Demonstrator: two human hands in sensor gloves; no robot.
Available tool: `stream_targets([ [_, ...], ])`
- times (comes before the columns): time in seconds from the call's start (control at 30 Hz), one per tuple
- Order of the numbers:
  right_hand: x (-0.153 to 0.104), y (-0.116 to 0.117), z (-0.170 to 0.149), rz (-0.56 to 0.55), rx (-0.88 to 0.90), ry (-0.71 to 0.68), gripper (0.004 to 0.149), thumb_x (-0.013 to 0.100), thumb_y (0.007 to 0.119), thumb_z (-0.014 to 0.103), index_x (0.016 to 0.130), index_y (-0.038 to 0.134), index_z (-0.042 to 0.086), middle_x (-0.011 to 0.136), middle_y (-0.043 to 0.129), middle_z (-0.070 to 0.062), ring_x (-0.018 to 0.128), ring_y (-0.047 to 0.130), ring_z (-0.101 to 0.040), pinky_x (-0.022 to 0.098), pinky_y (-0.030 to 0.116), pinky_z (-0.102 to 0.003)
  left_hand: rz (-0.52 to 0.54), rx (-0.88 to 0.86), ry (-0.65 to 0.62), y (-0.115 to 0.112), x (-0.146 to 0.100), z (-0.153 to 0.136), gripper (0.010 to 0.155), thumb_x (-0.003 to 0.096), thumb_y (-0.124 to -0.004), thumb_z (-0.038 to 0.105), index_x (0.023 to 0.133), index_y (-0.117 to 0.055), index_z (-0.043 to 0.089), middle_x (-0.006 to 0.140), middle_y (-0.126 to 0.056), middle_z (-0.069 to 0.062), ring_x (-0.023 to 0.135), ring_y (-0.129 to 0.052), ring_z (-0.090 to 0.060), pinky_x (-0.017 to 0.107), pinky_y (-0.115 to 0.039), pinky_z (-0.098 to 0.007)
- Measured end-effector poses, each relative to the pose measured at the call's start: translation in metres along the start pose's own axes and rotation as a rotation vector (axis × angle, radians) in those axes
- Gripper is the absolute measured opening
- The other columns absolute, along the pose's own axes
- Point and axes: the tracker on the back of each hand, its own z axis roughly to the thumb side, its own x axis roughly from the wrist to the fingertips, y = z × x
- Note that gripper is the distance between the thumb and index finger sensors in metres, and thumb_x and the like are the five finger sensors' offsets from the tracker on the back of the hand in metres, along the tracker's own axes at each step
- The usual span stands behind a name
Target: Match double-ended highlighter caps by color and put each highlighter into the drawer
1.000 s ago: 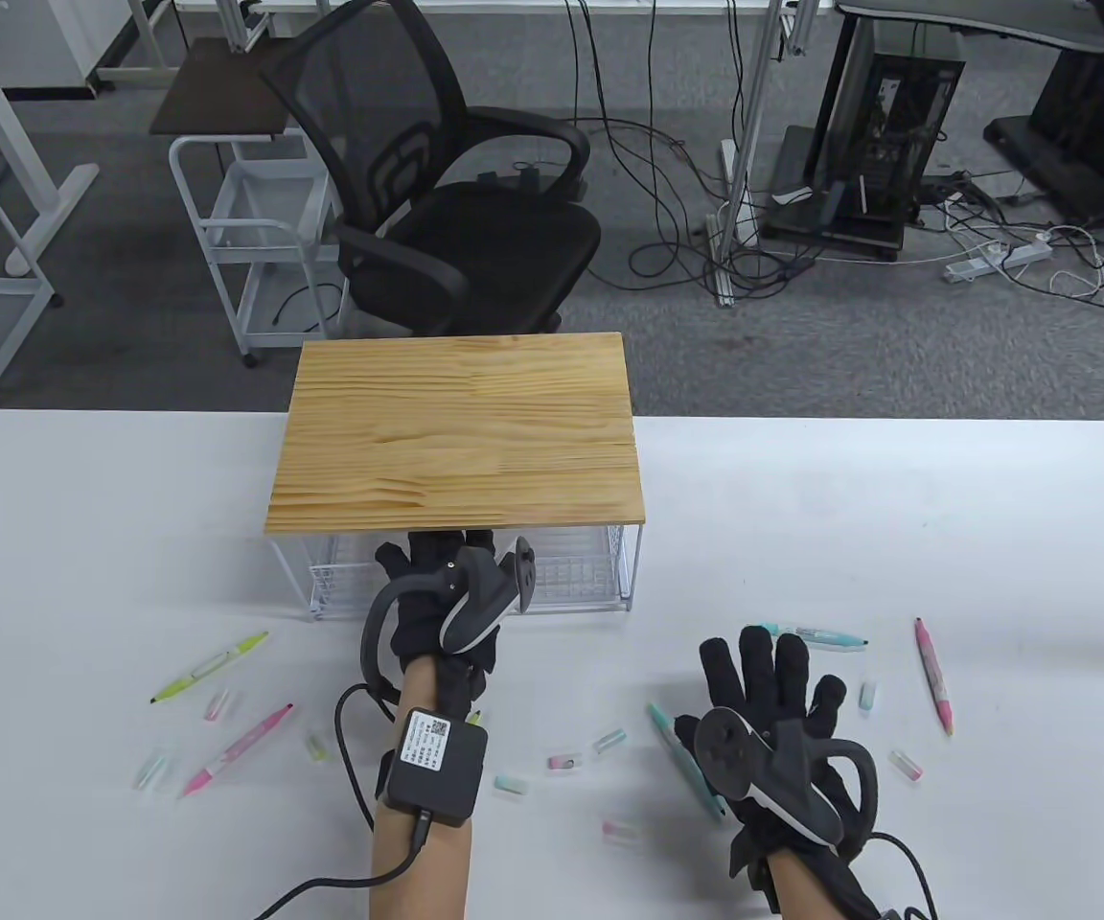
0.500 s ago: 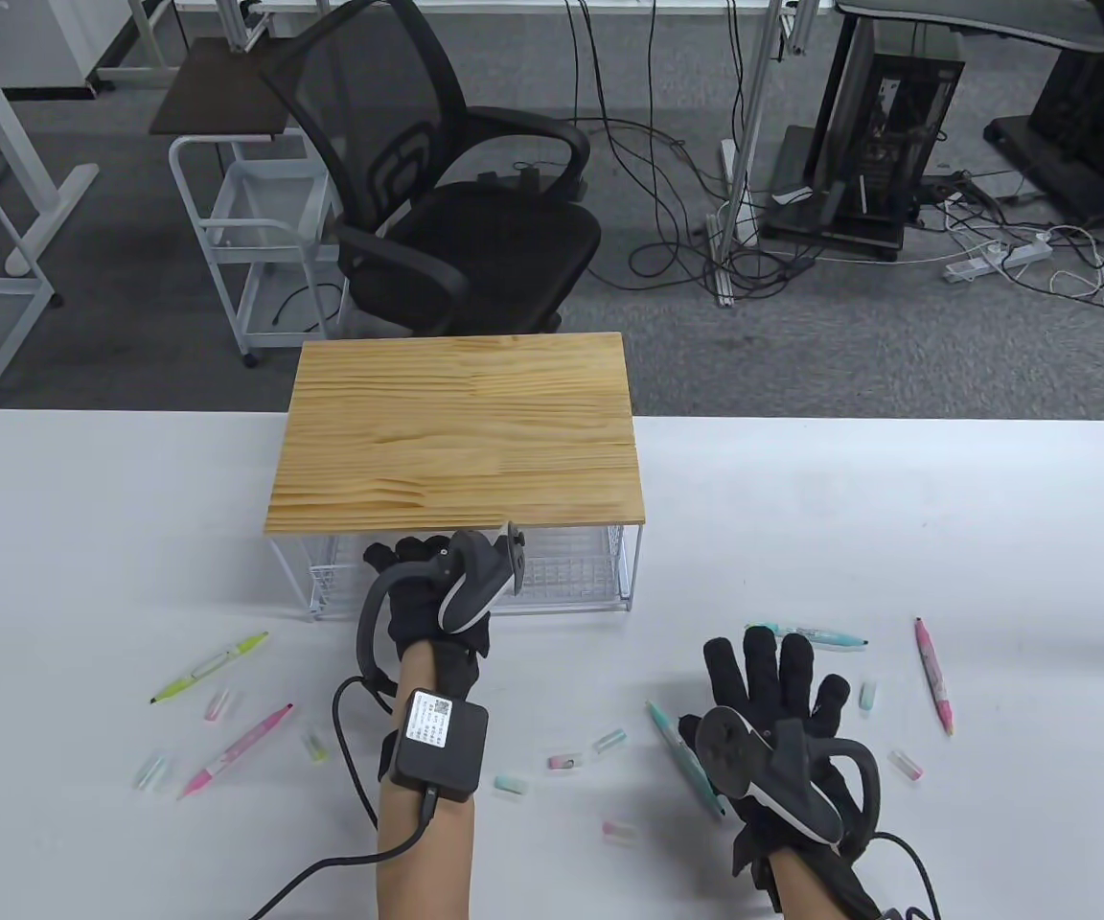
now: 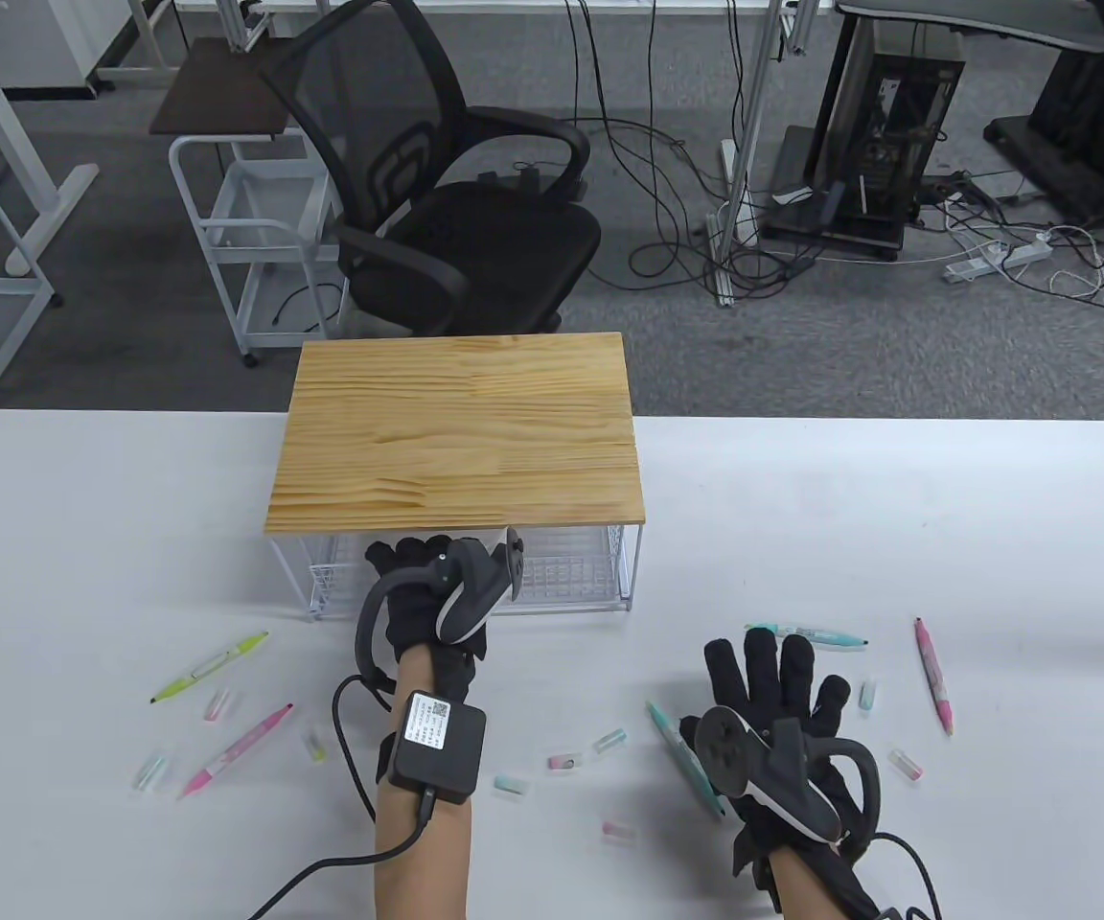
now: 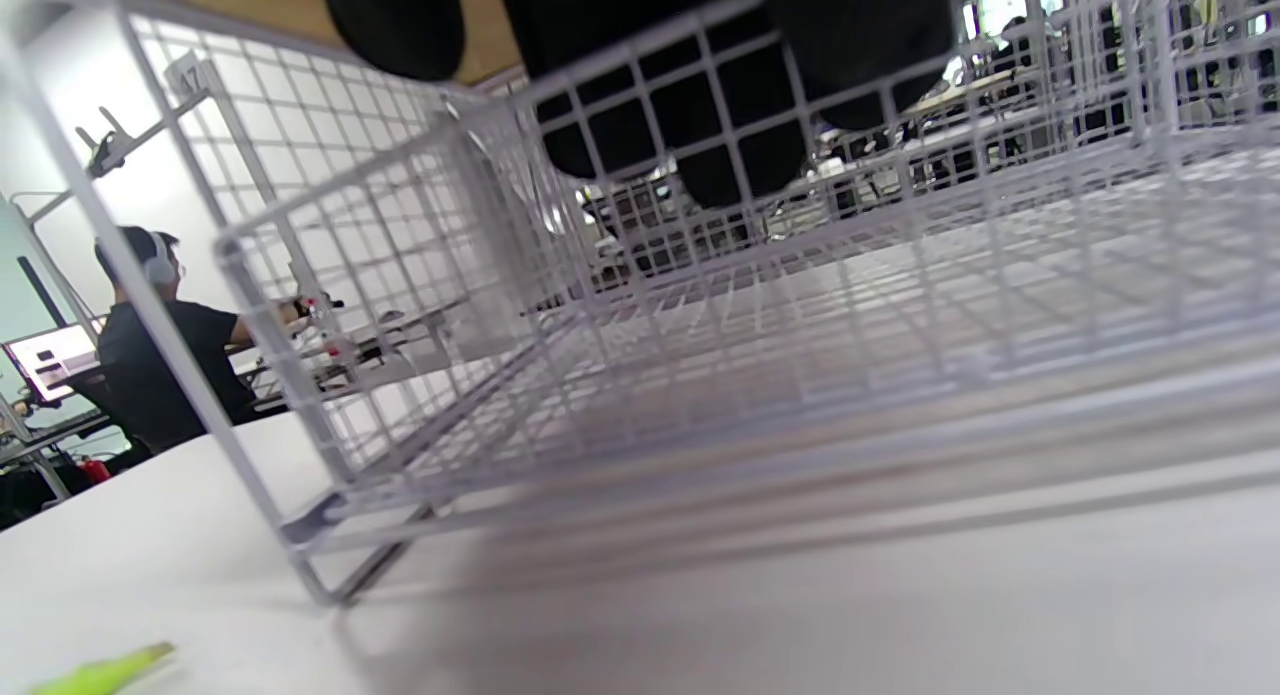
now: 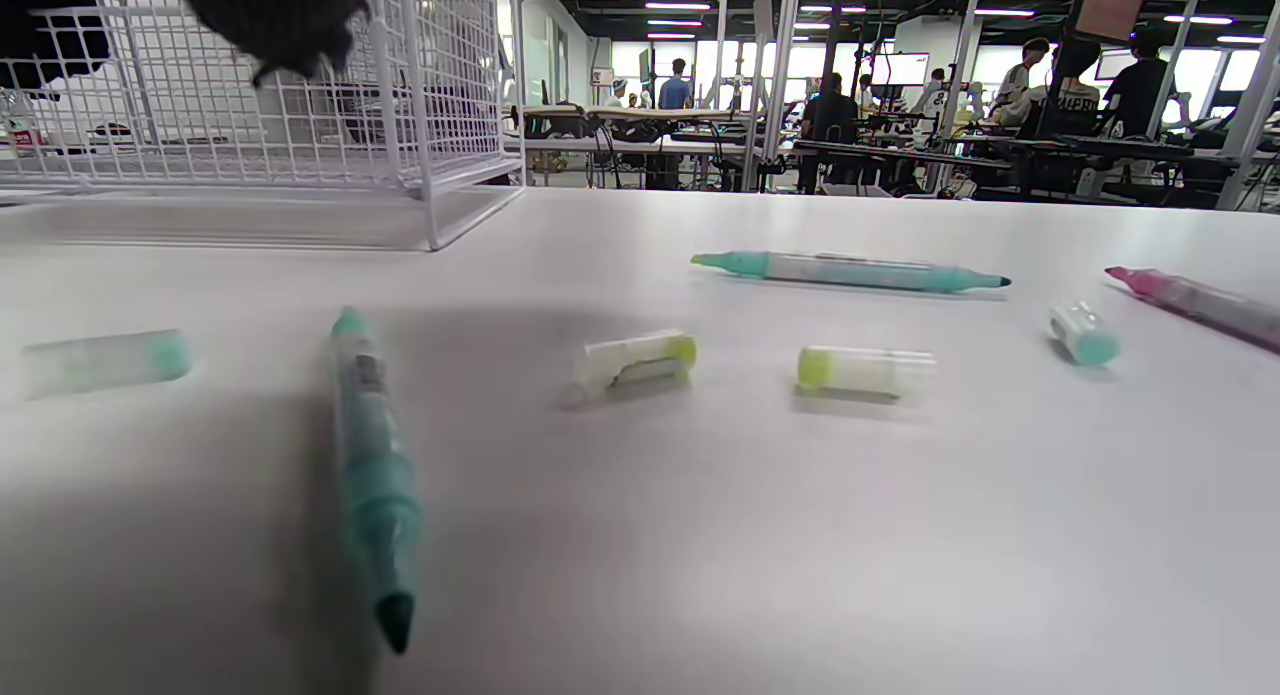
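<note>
Table view
Left hand [image 3: 432, 599]: its fingers curl over the front edge of the wire drawer [image 3: 566, 580] and hold it.
Drawer: it sits under the wooden top [image 3: 456, 436], out a little at the front. No pen shows inside it.
Right hand [image 3: 782, 704]: flat on the white table [image 3: 993, 537], fingers spread wide, holding nothing.
Pens near the right hand: a teal highlighter [image 3: 684, 757] lies just beside it on its left, partly under it. Another teal one [image 3: 809, 634] lies just past the fingertips. A pink one [image 3: 933, 674] lies further right.
Pens on the left: a yellow-green highlighter [image 3: 210, 667] and a pink highlighter [image 3: 238, 750], well apart from both hands.
Caps: small loose caps lie all over the table (pink, teal, yellow-green), none on a pen.

Left wrist view
Fingers [image 4: 640, 85]: black glove tips hooked through the drawer's white wire grid [image 4: 700, 305].
Inside: only bare wire shows.
Corner: a yellow-green pen tip [image 4: 100, 670] lies low on the left.

Right wrist view
Pens: a teal highlighter [image 5: 372, 465] lies close, tip bare. Another [image 5: 850, 271] lies further off.
Caps: two yellow-green caps [image 5: 640, 360] side by side, a teal cap [image 5: 1082, 333] to the right.
</note>
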Motion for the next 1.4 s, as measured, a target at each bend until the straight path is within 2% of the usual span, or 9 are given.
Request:
stream_targets([
  [0.47,0.001,0.001,0.000,0.018,0.006,0.003,0.081,0.058,0.056,0.061,0.118,0.015,0.027,0.127,0.013,-0.019,0.108,0.008,-0.052,0.071,0.028,-0.076,0.061,0.000,-0.011,-0.005,-0.006,-0.005,0.039,0.0652,-0.056,0.035,0.099,-0.065,0.053,0.113,-0.081,0.014,0.106,-0.081,-0.025,0.083,-0.051,-0.064],
  [0.93,0.000,0.002,0.004,0.036,0.005,-0.011,0.080,0.058,0.056,0.061,0.118,0.015,0.027,0.127,0.013,-0.019,0.108,0.008,-0.052,0.071,0.028,-0.076,0.046,0.065,-0.094,-0.003,-0.045,-0.017,0.038,0.0648,-0.059,0.036,0.097,-0.069,0.053,0.107,-0.088,0.014,0.098,-0.090,-0.021,0.082,-0.059,-0.059],
  [1.4,0.000,0.003,0.006,0.043,0.008,-0.018,0.081,0.058,0.056,0.061,0.119,0.015,0.027,0.127,0.013,-0.019,0.108,0.009,-0.052,0.071,0.028,-0.076,0.025,0.079,-0.107,-0.004,-0.060,-0.020,0.037,0.0647,-0.059,0.036,0.097,-0.069,0.053,0.106,-0.089,0.015,0.097,-0.091,-0.020,0.082,-0.060,-0.058],
])
